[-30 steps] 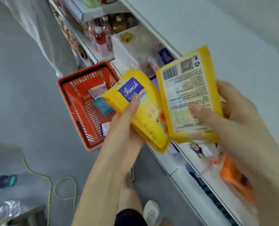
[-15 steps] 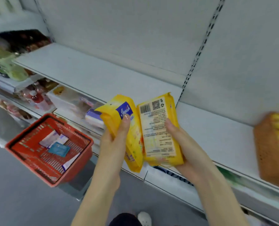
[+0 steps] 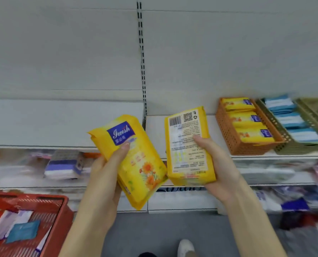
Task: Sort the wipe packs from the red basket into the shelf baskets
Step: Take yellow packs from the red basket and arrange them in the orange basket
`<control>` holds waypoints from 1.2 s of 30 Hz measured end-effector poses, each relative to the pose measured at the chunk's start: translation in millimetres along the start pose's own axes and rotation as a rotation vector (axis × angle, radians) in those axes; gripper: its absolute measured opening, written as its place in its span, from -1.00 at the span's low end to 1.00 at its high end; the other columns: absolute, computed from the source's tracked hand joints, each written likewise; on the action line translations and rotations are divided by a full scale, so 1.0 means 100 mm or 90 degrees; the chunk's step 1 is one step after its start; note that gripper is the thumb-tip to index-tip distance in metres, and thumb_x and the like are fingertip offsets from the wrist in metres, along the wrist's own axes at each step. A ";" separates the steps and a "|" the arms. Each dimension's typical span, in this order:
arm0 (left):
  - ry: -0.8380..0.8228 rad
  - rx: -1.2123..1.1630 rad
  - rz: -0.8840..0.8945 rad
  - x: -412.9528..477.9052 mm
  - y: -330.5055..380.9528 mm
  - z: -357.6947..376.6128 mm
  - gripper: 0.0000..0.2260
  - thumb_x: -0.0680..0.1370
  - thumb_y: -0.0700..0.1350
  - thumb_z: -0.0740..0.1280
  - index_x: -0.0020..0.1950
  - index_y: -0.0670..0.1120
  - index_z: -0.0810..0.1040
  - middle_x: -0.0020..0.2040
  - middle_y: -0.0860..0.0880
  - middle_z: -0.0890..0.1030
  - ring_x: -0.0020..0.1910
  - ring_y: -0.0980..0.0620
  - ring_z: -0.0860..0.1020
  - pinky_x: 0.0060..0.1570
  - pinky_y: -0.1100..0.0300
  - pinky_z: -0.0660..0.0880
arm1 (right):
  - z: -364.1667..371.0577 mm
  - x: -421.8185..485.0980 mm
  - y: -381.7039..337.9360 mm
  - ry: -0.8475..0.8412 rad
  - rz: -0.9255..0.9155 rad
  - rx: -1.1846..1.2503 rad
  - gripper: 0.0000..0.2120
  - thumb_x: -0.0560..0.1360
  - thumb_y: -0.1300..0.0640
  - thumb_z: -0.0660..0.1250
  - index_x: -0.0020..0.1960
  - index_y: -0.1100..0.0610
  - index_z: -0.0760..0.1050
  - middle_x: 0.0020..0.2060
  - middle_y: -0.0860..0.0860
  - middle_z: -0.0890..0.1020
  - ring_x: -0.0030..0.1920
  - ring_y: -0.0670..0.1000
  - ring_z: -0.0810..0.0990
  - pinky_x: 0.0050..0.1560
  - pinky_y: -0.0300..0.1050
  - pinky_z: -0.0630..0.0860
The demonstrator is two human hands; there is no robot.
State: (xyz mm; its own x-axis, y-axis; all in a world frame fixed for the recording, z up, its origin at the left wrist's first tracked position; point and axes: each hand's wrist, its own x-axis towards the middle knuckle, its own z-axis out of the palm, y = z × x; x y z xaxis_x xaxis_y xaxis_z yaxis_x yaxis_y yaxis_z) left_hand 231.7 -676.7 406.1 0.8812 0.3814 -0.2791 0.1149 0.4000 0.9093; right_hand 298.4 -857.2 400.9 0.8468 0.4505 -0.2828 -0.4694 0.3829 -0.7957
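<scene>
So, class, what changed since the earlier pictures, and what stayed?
The left hand and right hand have drawn the front-up yellow plastic wipe pack and barcode-up yellow pack apart. Both still grip them. The orange mesh shelf basket is now fully in view.

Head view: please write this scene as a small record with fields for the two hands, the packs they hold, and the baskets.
left hand: grips the left yellow pack, logo side towards the camera
right hand: grips the right yellow pack, barcode side towards the camera
orange basket: on the shelf at right, holds three matching yellow packs
olive basket: beside the orange basket, holds blue and white packs
red basket: lower left, holds several packs, one a teal pack
</scene>
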 end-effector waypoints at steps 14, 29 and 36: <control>-0.203 0.020 -0.162 0.02 -0.93 1.90 -0.56 0.41 0.19 0.19 0.13 -0.02 0.58 -0.01 -0.06 0.71 -0.02 -0.05 0.68 0.00 -0.06 0.58 | -1.52 -0.22 -0.50 0.108 -0.145 -0.328 -0.37 0.34 -0.13 0.36 0.39 -0.22 0.31 0.29 -0.24 0.47 0.22 -0.24 0.50 0.16 -0.23 0.53; 0.034 -0.021 -0.210 -0.04 -2.13 3.95 -0.63 0.31 -0.03 0.43 0.09 -0.04 0.59 -0.09 -0.09 0.71 -0.15 -0.12 0.69 -0.25 0.00 0.63 | -3.70 -0.41 -1.49 -0.002 -0.063 -0.427 -0.24 0.43 0.21 0.45 0.43 -0.31 0.20 0.27 -0.25 0.47 0.14 -0.24 0.55 -0.05 -0.23 0.59; 0.202 -0.129 -0.103 0.27 -2.09 4.02 -0.68 0.43 0.03 0.39 0.17 0.08 0.56 0.03 0.02 0.70 -0.01 -0.05 0.67 0.01 -0.09 0.57 | -3.90 -0.29 -1.38 0.170 0.012 -0.279 -0.63 0.35 0.08 0.47 0.13 0.01 0.50 -0.13 0.09 0.69 -0.14 0.00 0.65 -0.25 -0.19 0.56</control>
State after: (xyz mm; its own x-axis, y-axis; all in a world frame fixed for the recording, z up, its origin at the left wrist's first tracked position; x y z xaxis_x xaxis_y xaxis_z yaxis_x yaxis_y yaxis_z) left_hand 416.2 -1084.8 332.9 0.6698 0.5255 -0.5246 0.1199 0.6207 0.7748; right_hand 436.0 -1238.1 310.0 0.9004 0.2098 -0.3812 -0.3852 -0.0227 -0.9225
